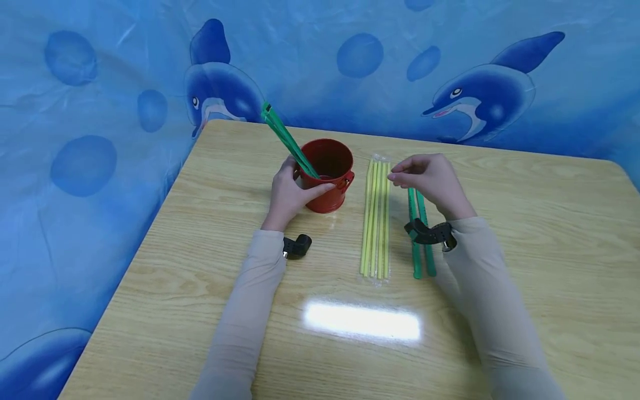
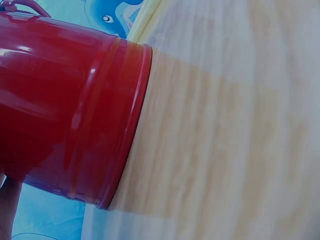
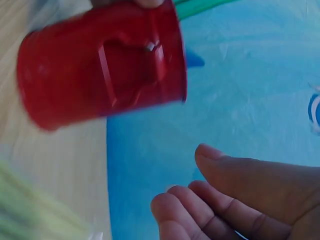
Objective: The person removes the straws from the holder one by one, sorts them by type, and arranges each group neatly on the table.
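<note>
A small red bucket (image 1: 327,194) stands on the table, and my left hand (image 1: 292,194) grips it round the side, the thumb lying across its front below the rim. Green sticks (image 1: 287,138) lean out of the bucket toward the back left. My right hand (image 1: 427,180) hovers over the table between the yellow sticks (image 1: 375,222) and two green sticks (image 1: 420,255). Its fingers (image 3: 172,207) are loosely bent, with nothing between them and the thumb. In the left wrist view the bucket (image 2: 65,105) fills the left side, most of that hand hidden.
The yellow sticks lie side by side in a clear plastic wrapper (image 1: 378,281). A wooden table (image 1: 200,266) carries everything, with a blue dolphin-print sheet (image 1: 310,72) behind it and along its left. Each wrist bears a black camera mount (image 1: 432,232).
</note>
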Tool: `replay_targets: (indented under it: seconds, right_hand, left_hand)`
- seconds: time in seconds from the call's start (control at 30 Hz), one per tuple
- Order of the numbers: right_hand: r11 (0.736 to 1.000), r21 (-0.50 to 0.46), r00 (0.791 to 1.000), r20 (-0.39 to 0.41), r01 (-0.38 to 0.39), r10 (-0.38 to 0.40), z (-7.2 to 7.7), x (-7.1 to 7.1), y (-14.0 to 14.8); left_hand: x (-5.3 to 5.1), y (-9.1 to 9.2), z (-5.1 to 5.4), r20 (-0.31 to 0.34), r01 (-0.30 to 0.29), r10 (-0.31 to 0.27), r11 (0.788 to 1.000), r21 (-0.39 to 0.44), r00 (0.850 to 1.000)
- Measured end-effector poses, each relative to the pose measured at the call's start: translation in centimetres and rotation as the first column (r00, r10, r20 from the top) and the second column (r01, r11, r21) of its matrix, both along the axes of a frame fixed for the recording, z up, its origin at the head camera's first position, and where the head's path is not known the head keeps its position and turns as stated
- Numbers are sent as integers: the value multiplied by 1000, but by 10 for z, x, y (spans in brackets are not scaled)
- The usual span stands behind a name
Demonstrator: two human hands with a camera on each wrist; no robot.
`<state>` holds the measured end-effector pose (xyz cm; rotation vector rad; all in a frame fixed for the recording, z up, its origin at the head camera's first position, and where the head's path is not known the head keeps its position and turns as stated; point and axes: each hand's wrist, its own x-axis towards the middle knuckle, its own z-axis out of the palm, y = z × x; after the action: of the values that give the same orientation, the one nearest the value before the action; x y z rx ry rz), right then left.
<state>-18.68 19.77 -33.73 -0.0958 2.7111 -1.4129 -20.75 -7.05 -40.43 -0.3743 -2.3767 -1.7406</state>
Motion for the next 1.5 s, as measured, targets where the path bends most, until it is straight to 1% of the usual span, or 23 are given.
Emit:
replay_targets:
  seconds: [0.13,0.27,0.37,0.5,0.6,0.73,0.83,0.97,1.13,1.27,1.37,1.5]
  right_hand:
    - [996,-46,996,-56,-71,69,13,-10,-27]
    - [985,-84,984,-110,-151,141,23,-18,-57]
    - [975,-101,971,-155,-198,181,24,-24,-78]
    - [968,-96,956,-207,-233,210,23,-31,-104]
    - [962,-93,947,-222,-256,231,23,-33,-120]
    - [958,-82,940,-233,-274,249,21,-35,-135]
    - [960,-57,935,-249,-275,253,19,-36,-141]
    - [963,-21,924,-287,-270,253,17,-37,-144]
    - [965,-36,910,-343,-259,232,17,-36,-141]
    - [965,-69,916,-339,-252,215,18,-36,-139]
    - [969,-95,929,-319,-228,187,19,-36,-136]
    - [967,-148,939,-308,-208,155,22,-36,-131]
  left_hand:
    - [-1,2,-1,-13,-3,3,1000,-8,1000]
    - [-2,2,-1,-28,-1,0,1000,-23,1000]
    - [-2,1,-1,-33,-5,4,999,-39,999]
    - [-1,0,-1,-23,-13,11,998,-56,1000]
    - [-2,-1,-1,-17,-5,4,998,-57,1000]
    - [-1,-1,-1,-7,7,-8,999,-37,1000]
    - [-1,-1,-1,-9,10,-10,1000,-25,1000]
    - [-1,-2,-2,-16,12,-13,999,-34,1000]
    - [-1,-2,-2,-20,1,-2,998,-65,1000]
    - [0,-2,-2,-29,-9,7,997,-78,1000]
    - [0,-2,-1,-31,-14,12,996,-83,999]
    - [0,-1,0,-21,-19,17,996,-85,1000]
